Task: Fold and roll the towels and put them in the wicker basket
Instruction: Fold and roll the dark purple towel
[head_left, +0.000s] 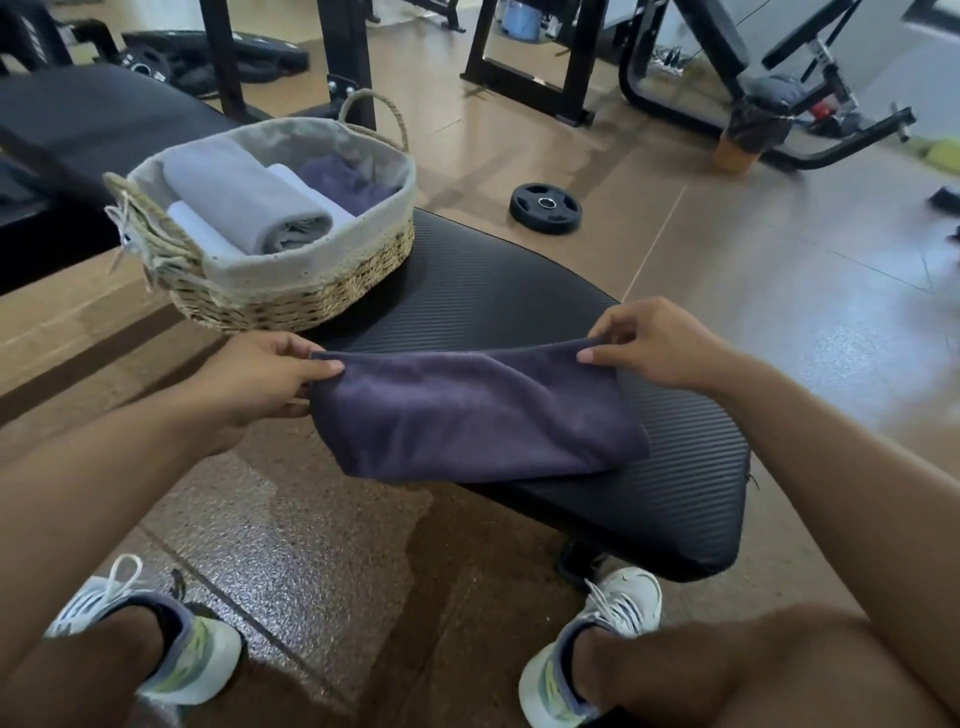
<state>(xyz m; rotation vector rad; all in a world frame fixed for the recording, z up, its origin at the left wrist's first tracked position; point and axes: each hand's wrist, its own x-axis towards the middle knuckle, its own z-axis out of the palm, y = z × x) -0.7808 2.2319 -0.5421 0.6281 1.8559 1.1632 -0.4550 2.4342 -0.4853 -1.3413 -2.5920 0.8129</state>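
Observation:
A dark purple towel (467, 415), folded over, hangs in front of me above the black padded bench (649, 493). My left hand (260, 384) pinches its upper left corner and my right hand (654, 343) pinches its upper right corner. The towel's lower edge drapes onto the bench. The wicker basket (291, 296) with a grey cloth lining stands on the far end of the bench, up and to the left of my hands. Inside it lie a rolled grey towel (244, 202), white rolled towels (311, 192) and a crumpled purple towel (348, 182).
A black weight plate (545, 208) lies on the brown floor behind the bench. Gym machine frames (571, 57) stand at the back, another black bench (78, 130) at the far left. My two feet in white trainers (597, 649) rest on the floor below.

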